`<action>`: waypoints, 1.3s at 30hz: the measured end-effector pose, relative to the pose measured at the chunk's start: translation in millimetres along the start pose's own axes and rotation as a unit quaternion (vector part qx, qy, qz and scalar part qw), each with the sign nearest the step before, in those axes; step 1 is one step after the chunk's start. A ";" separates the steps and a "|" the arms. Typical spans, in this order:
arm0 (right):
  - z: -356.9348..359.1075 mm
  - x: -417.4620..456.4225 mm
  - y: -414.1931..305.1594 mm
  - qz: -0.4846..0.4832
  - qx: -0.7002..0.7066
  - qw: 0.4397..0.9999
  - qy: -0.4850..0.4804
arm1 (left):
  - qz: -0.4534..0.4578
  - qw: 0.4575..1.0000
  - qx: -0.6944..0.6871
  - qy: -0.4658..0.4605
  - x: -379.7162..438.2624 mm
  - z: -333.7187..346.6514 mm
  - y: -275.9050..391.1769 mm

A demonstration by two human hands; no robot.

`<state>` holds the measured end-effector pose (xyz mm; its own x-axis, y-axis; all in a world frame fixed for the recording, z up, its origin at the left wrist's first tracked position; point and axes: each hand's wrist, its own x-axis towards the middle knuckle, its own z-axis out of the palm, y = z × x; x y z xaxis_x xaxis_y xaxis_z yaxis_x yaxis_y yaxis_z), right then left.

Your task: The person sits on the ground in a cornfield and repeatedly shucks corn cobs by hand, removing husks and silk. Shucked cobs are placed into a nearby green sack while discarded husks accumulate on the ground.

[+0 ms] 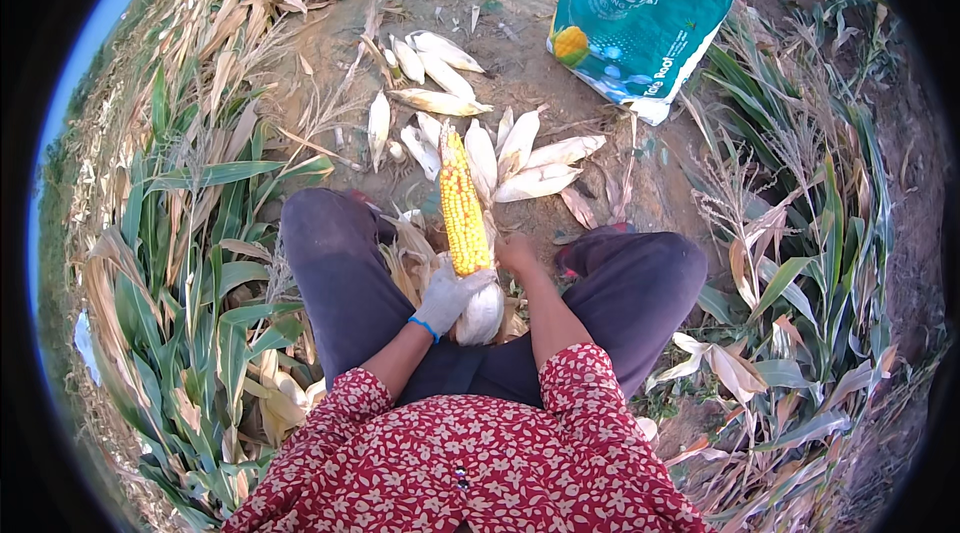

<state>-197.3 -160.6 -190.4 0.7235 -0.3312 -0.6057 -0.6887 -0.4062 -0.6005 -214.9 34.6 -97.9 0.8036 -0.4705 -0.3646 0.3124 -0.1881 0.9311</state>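
Observation:
An ear of yellow corn (463, 214) stands tip away from me between my knees, its kernels bare down most of its length. My left hand (442, 299), in a pale knit glove with a blue cuff, is wrapped around its base. Pale husk (480, 315) is folded back below that grip, over my lap. At the ear's right side, my bare right hand (517, 254) is curled on a strip of dry husk (490, 227); its fingertips are partly hidden.
Several ears in pale husks (536, 182) lie on the dirt beyond my feet, with more husked ears (446, 75) farther off. A green and white woven sack (645, 30) stands at the far right. Cut corn stalks (232, 270) line the left, and more stalks (795, 270) the right.

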 end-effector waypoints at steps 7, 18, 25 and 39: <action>-45.6 -42.0 -72.6 -0.148 0.235 0.860 0.428 | -0.029 0.995 -0.091 -0.017 0.2 -10.3 -3.8; -27.5 -70.3 -99.6 -0.346 0.152 0.892 0.246 | -0.028 0.995 -0.094 -0.009 -3.8 -4.4 4.6; -34.5 -72.6 -104.8 -0.300 0.107 0.930 0.184 | -0.043 0.993 -0.114 -0.007 -2.1 -5.8 1.5; -65.1 -33.5 -73.5 -0.051 0.661 0.718 0.211 | -0.034 0.998 -0.056 -0.011 -0.5 -5.2 -3.8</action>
<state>-167.8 -175.0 -92.0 0.5321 -0.6986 -0.4783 0.1282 0.6249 -0.7701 -213.9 40.0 -101.1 0.7679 -0.4781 -0.4263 0.4214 -0.1241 0.8983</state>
